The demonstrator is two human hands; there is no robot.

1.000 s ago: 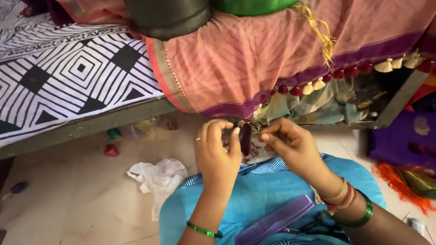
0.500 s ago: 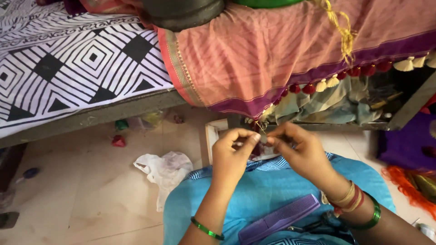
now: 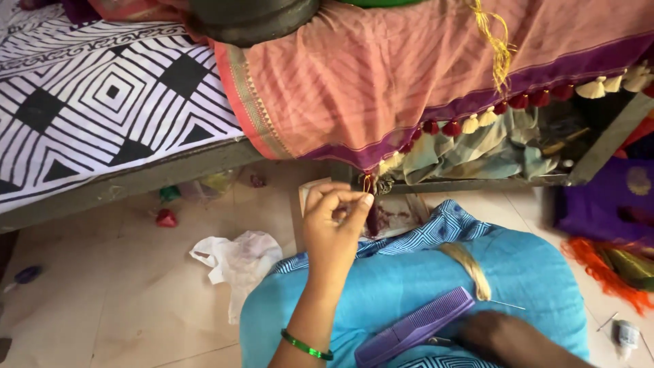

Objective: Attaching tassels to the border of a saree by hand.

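Pinching dark thread, left hand [image 3: 334, 221] nears tasselled woven cloth [image 3: 381, 88].

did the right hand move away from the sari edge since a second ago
Yes. The right hand has dropped from beside the left hand at the pink sari's tasselled border down onto the lap, next to the purple comb.

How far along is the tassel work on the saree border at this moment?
Done: maroon and cream tassels hang along the pink saree's purple border, from the right edge down to the left hand. In hand: the left hand pinches at the border's low end; the right hand rests beside a purple comb. Left: the border beyond looks bare.
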